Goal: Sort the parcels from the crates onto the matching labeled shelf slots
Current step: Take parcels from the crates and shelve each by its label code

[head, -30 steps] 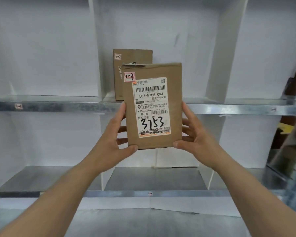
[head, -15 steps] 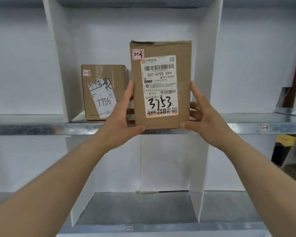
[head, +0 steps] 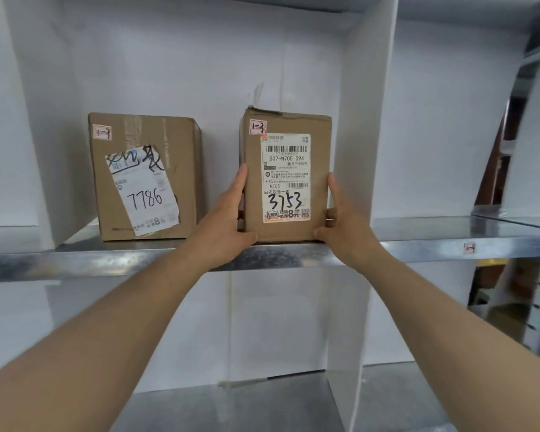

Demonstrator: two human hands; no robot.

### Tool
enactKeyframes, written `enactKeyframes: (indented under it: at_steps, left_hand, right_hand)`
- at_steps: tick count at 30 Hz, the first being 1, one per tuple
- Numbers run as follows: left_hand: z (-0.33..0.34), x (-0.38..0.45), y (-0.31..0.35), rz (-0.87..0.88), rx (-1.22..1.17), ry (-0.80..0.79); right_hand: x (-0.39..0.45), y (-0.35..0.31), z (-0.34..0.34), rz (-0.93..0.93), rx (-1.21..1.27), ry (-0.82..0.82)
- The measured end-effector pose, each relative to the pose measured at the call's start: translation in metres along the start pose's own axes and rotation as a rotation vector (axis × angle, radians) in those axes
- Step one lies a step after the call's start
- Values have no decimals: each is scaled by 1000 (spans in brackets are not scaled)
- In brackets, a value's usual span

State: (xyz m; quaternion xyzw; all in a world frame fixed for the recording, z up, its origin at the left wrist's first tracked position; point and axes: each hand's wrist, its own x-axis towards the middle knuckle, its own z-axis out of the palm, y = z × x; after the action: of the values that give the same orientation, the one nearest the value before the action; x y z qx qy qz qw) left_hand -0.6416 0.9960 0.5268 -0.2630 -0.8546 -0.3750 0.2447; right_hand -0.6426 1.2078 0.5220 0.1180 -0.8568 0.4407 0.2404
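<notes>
A brown cardboard parcel (head: 287, 126) marked "3753", with a small "1-3" sticker at its top left, stands upright on the metal shelf (head: 106, 260) inside a white-walled slot. My left hand (head: 228, 222) grips its left side with the thumb under the front bottom edge. My right hand (head: 340, 222) grips its right side the same way. To the left in the same slot stands a second brown parcel (head: 144, 132) marked "7786", also with a "1-3" sticker, a hand's width apart from the first.
White divider panels (head: 362, 151) wall the slot on both sides. A small label sticker (head: 469, 247) sits on the shelf's front edge to the right. A lower shelf (head: 237, 406) lies below. Dark racking (head: 512, 169) shows at far right.
Both hands carried the 3753 parcel up and forward from in front of the shelf into the slot; its bottom now rests on the shelf beside the 7786 parcel.
</notes>
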Motion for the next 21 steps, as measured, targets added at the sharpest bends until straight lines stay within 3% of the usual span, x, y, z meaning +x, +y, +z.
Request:
enactKeyframes:
  at_steps: [8, 21]
  left_hand:
    - [9, 23, -9, -56, 98, -1]
    - [8, 12, 1, -140, 195, 90]
  right_hand:
    - [21, -9, 9, 78, -301, 31]
    - [18, -2, 5, 26, -308, 71]
